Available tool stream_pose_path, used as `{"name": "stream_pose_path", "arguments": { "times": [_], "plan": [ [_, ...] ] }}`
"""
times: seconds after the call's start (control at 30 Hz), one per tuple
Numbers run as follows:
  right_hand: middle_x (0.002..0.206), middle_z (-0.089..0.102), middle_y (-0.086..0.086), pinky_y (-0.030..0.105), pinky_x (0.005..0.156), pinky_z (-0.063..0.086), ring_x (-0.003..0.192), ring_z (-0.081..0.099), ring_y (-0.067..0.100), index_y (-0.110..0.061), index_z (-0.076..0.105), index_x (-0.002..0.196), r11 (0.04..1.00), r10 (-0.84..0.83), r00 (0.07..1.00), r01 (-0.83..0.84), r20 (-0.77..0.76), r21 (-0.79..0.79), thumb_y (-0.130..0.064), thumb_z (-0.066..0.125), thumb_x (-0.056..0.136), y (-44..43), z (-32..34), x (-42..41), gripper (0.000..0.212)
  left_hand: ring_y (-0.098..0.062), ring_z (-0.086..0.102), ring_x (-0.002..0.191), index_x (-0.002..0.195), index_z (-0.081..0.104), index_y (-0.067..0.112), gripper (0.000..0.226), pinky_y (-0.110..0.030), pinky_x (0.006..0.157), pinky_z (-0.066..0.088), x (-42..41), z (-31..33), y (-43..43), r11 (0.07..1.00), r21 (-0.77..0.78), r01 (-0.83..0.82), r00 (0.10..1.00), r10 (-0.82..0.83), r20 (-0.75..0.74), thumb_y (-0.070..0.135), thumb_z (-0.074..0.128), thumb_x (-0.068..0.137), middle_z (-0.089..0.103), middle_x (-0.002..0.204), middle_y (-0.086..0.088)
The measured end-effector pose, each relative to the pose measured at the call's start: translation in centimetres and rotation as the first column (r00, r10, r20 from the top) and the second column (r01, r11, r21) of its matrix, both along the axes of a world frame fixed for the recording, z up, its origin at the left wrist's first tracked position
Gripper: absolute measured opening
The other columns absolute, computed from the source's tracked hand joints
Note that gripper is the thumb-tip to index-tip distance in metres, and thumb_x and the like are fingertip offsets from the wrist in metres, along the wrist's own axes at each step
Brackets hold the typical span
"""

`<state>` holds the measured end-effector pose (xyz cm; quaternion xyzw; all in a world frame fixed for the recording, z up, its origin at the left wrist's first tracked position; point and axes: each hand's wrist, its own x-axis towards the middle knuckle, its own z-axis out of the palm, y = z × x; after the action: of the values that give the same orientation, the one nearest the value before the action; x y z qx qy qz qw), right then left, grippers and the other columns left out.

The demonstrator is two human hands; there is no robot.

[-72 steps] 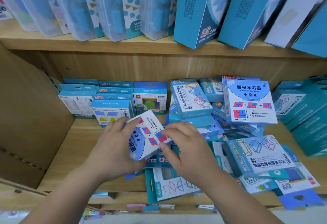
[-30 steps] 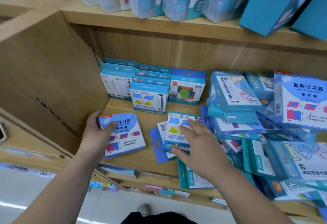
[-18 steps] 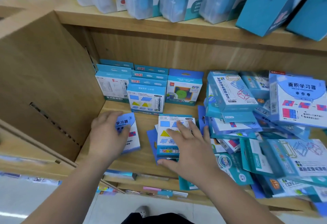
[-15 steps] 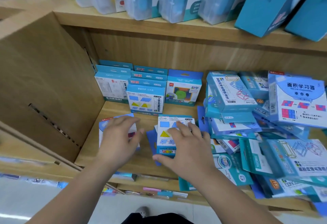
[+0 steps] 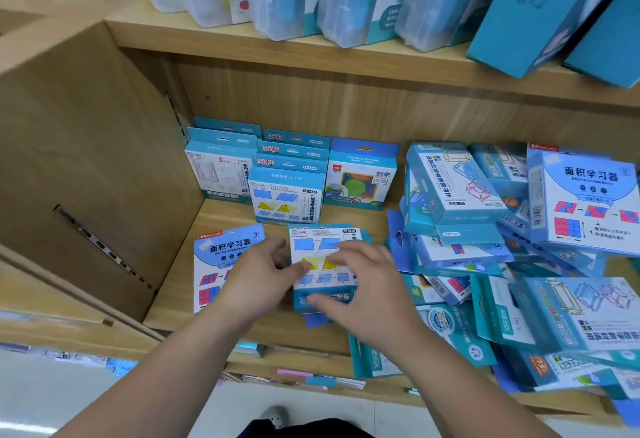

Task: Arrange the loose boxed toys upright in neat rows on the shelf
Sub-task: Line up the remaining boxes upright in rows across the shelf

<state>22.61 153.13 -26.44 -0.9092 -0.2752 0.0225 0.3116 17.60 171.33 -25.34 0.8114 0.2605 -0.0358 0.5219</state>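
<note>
We've left the area-learner box (image 5: 214,264) flat (not upright yet); left hand (image 5: 263,281) joins right hand (image 5: 367,285), both grips holding the shapes box (image 5: 320,244).

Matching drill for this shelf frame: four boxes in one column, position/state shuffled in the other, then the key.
1. loose triangle box
2. left area box
3. green-disc box
4. upper frame-model box

A. tilted atop the heap
B. flat, front centre
C. upright, back row
D. flat, front left

Pairs: 1-B, 2-D, 3-C, 4-A
</note>
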Motion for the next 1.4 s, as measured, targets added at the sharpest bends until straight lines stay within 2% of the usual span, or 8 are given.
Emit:
{"name": "stream_pose_path", "arguments": {
  "times": [0.27,0.4,0.57,0.73,0.9,1.03,1.23,1.4],
  "plan": [
    [0.125,0.062,-0.022,0.040,0.094,0.056,0.114,0.062,0.004,-0.033,0.043,0.143,0.936,-0.131,0.906,0.246,-0.402,0.250,-0.054,0.074,0.080,-0.5,2.2,3.0,0.073,-0.021,0.075,0.090,0.108,0.070,0.018,0.024,-0.041,0.078,0.062,-1.0,2.7,1.8,0.939,-0.344,0.021,0.995,0.013,0.097,0.004,0.070,0.089,0.071,0.097,-0.008],
    [0.108,0.077,-0.003,0.026,0.069,0.059,0.095,0.074,0.015,-0.018,0.063,0.119,0.846,0.112,0.784,0.248,-0.611,0.472,-0.015,0.071,0.092,0.4,5.0,4.2,0.029,-0.022,0.074,0.098,0.117,0.067,0.021,0.033,-0.031,0.074,0.060,-0.9,4.1,3.0,0.913,-0.400,0.083,0.970,0.018,0.241,0.002,0.067,0.091,0.069,0.112,-0.011],
    [0.104,0.076,-0.009,0.030,0.073,0.058,0.096,0.073,0.011,-0.022,0.060,0.108,0.786,0.078,0.915,0.187,-0.395,0.590,-0.008,0.071,0.091,1.0,6.8,6.2,0.025,-0.005,0.057,0.114,0.136,0.054,0.037,0.047,-0.028,0.080,0.054,0.1,2.9,3.9,0.997,0.077,0.004,0.967,-0.024,0.254,0.030,0.069,0.092,0.060,0.121,0.016],
    [0.113,0.074,-0.008,0.047,0.094,0.056,0.106,0.070,0.009,-0.020,0.059,0.117,0.840,0.130,0.952,0.042,-0.277,0.541,-0.011,0.074,0.088,1.3,7.2,7.3,0.034,-0.024,0.038,0.140,0.139,0.055,0.034,0.063,-0.040,0.113,0.032,-1.1,-0.9,4.7,0.719,0.661,0.212,0.965,-0.262,-0.024,0.061,0.050,0.083,0.046,0.151,0.003],
    [0.112,0.065,-0.010,0.024,0.092,0.047,0.104,0.059,0.003,-0.032,0.061,0.107,0.953,0.126,0.985,-0.089,-0.114,0.288,-0.025,0.078,0.085,2.8,6.2,7.6,0.029,-0.021,0.055,0.118,0.114,0.069,0.033,0.052,-0.043,0.097,0.045,-0.9,-2.0,3.5,0.674,0.686,0.273,0.919,-0.395,0.022,0.062,0.040,0.081,0.063,0.122,0.011],
    [0.108,0.058,-0.004,0.022,0.084,0.044,0.099,0.053,0.007,-0.025,0.064,0.115,0.978,0.062,0.998,-0.057,-0.019,0.202,-0.026,0.078,0.085,4.4,4.9,7.8,0.034,-0.019,0.058,0.082,0.080,0.065,0.018,0.020,-0.035,0.068,0.050,-0.7,-1.9,4.2,0.795,0.601,-0.081,0.953,-0.114,0.279,0.036,0.070,0.085,0.059,0.085,0.004],
    [0.112,0.061,-0.003,0.040,0.085,0.055,0.101,0.061,0.014,-0.022,0.062,0.113,0.978,-0.061,0.997,0.070,-0.055,0.195,-0.031,0.078,0.084,5.3,2.4,7.9,0.034,-0.019,0.047,0.131,0.140,0.049,0.033,0.065,-0.040,0.105,0.043,-0.2,-1.8,6.3,0.761,0.634,0.135,0.987,-0.156,-0.023,0.053,0.071,0.082,0.045,0.150,0.009],
    [0.113,0.062,-0.004,0.042,0.086,0.058,0.102,0.064,0.014,-0.025,0.062,0.114,0.975,-0.068,0.993,0.086,-0.095,0.204,-0.029,0.080,0.083,5.2,1.5,8.1,0.036,-0.017,0.042,0.137,0.138,0.055,0.034,0.074,-0.040,0.112,0.036,-0.9,-2.1,6.8,0.705,0.687,0.177,0.984,-0.127,-0.124,0.067,0.055,0.072,0.046,0.152,0.006]
  ]
}}
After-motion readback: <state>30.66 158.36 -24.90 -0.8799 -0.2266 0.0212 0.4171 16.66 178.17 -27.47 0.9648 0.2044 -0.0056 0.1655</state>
